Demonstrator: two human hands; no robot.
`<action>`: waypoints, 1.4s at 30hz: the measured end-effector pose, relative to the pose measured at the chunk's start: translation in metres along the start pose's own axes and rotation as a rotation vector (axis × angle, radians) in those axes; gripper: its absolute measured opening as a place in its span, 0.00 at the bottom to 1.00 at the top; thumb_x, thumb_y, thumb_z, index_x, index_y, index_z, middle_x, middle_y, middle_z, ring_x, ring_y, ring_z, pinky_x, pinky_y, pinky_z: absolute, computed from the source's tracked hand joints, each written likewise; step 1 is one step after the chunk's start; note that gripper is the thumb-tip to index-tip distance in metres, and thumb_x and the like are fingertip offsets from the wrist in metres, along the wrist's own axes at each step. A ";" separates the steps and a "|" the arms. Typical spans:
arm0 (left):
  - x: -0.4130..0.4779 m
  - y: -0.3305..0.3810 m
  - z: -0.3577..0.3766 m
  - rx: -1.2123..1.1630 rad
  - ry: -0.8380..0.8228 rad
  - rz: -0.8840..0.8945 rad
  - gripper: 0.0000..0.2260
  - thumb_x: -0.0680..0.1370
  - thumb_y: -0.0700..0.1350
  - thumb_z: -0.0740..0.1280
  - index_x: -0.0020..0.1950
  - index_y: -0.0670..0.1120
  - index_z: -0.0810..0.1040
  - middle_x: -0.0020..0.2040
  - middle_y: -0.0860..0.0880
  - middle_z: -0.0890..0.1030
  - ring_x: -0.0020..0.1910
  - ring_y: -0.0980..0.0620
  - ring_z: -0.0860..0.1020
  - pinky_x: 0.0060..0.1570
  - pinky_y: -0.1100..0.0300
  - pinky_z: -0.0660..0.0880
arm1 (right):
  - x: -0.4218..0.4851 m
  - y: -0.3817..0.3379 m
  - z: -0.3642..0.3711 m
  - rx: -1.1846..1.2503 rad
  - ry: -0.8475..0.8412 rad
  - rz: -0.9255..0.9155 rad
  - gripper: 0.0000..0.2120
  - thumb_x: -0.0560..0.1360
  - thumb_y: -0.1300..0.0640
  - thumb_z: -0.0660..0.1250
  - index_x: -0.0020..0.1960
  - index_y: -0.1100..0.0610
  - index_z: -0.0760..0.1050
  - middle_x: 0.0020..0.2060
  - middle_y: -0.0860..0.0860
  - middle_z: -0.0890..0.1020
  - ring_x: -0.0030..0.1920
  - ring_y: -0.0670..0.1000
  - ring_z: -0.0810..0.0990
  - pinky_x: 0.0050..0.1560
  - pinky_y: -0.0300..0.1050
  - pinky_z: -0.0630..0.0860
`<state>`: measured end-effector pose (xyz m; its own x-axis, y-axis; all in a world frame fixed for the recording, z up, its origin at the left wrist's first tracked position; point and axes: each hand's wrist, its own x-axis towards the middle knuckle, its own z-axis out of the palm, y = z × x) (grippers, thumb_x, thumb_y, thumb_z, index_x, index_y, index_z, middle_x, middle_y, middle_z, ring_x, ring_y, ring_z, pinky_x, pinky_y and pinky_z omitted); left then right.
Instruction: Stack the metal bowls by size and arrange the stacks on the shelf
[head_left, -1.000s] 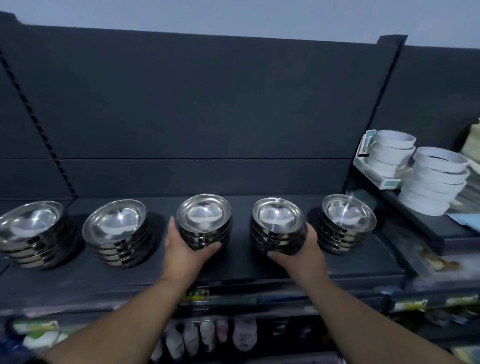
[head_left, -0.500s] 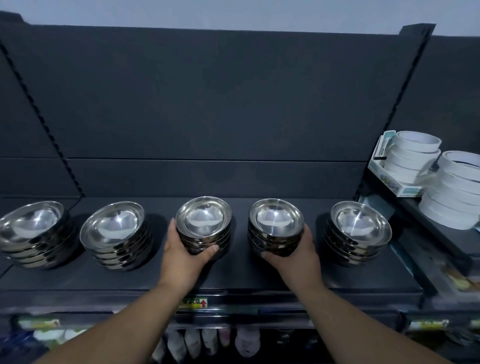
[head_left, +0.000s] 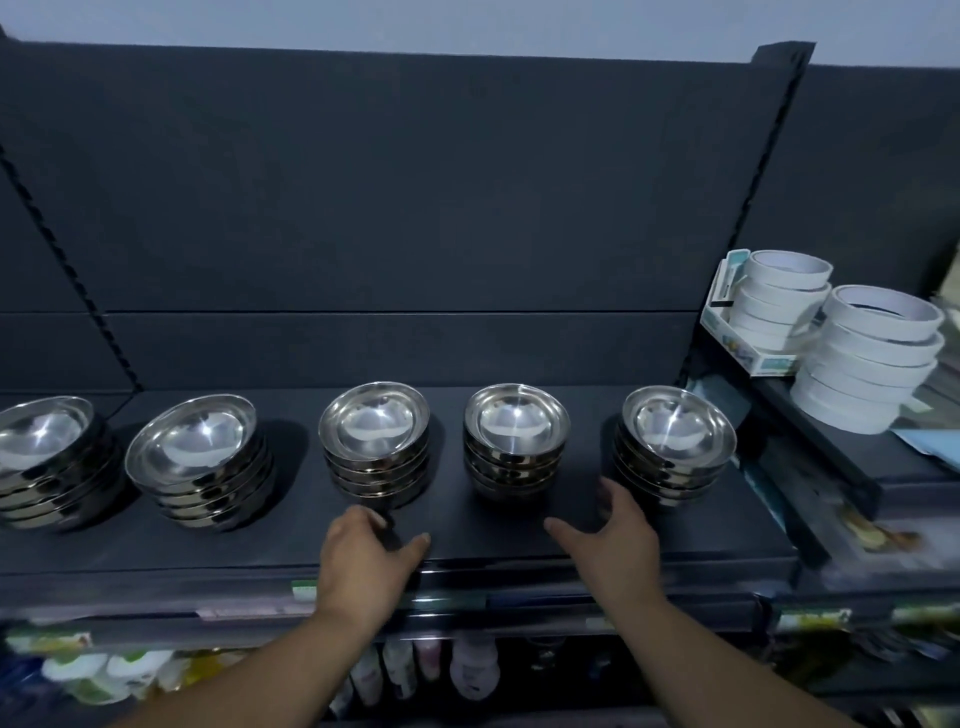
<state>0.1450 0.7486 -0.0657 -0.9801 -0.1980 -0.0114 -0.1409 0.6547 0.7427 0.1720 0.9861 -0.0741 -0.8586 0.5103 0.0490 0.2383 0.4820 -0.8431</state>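
Observation:
Several stacks of shiny metal bowls stand in a row on the dark shelf (head_left: 519, 535): a far-left stack (head_left: 47, 462) cut by the frame edge, a second stack (head_left: 200, 462), a middle stack (head_left: 375, 441), a fourth stack (head_left: 515, 441) and a right stack (head_left: 675, 447). My left hand (head_left: 363, 561) hovers just in front of the middle stack, fingers apart, holding nothing. My right hand (head_left: 613, 540) is spread open in front of the gap between the fourth and right stacks, touching neither.
Two piles of white tape rolls (head_left: 872, 358) sit on a higher shelf at the right, one in a small box (head_left: 748, 343). Bottles (head_left: 426, 670) stand on the shelf below. The dark back panel (head_left: 415, 208) rises behind the bowls.
Both hands have let go of the middle and fourth stacks and drawn back toward the shelf's front edge. The stacks stay where they were set.

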 end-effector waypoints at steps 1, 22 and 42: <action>-0.006 0.004 0.006 0.005 -0.030 0.043 0.20 0.67 0.53 0.77 0.49 0.46 0.72 0.49 0.49 0.72 0.53 0.47 0.75 0.52 0.60 0.69 | -0.002 0.005 -0.007 -0.012 0.025 0.000 0.37 0.65 0.52 0.80 0.69 0.59 0.70 0.65 0.55 0.76 0.62 0.52 0.75 0.61 0.41 0.70; 0.011 0.069 0.073 -0.320 -0.125 0.066 0.56 0.56 0.58 0.80 0.77 0.54 0.52 0.72 0.49 0.69 0.71 0.51 0.68 0.71 0.51 0.65 | 0.048 0.030 -0.066 0.083 0.187 0.057 0.50 0.61 0.54 0.82 0.75 0.58 0.57 0.67 0.56 0.73 0.67 0.58 0.72 0.68 0.51 0.70; 0.012 0.068 0.071 -0.280 -0.096 0.146 0.36 0.67 0.49 0.78 0.70 0.51 0.65 0.65 0.50 0.74 0.66 0.51 0.72 0.63 0.62 0.67 | 0.036 0.028 -0.063 0.009 0.172 0.185 0.32 0.66 0.53 0.79 0.62 0.65 0.70 0.57 0.61 0.80 0.58 0.62 0.78 0.51 0.45 0.71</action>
